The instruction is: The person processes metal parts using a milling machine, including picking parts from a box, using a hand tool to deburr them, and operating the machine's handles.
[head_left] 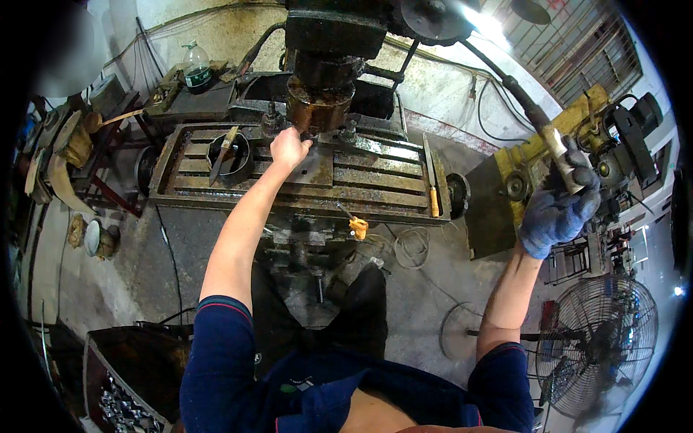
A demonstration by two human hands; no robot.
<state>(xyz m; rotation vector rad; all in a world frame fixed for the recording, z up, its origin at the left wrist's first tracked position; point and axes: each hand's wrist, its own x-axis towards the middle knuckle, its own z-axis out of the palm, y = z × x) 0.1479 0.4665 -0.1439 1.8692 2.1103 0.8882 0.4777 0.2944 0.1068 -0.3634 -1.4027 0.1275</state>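
1. In the head view, near the middle, the bare left hand (290,149) is sitting just by the foot of the spindle (319,108), fingers curling in and thumb pointing right; whether it is holding anything, I cannot tell.
2. The left forearm (249,220) is slanting up and inward over the slotted surface (379,178).
3. Out to the right, the gloved right hand (559,209) is gripping the lower end of a long lever (535,115), its forearm rising almost upright.
4. Under the spindle, a flat plate (314,173) is lying on the surface, with a round dark tin (234,175) standing to the left and a wooden-handled tool (434,202) lying along the right edge.
5. Around it, a yellow machine (498,173) and a fan (598,343) are standing to the right; a clear bottle (195,68) is standing upper left.
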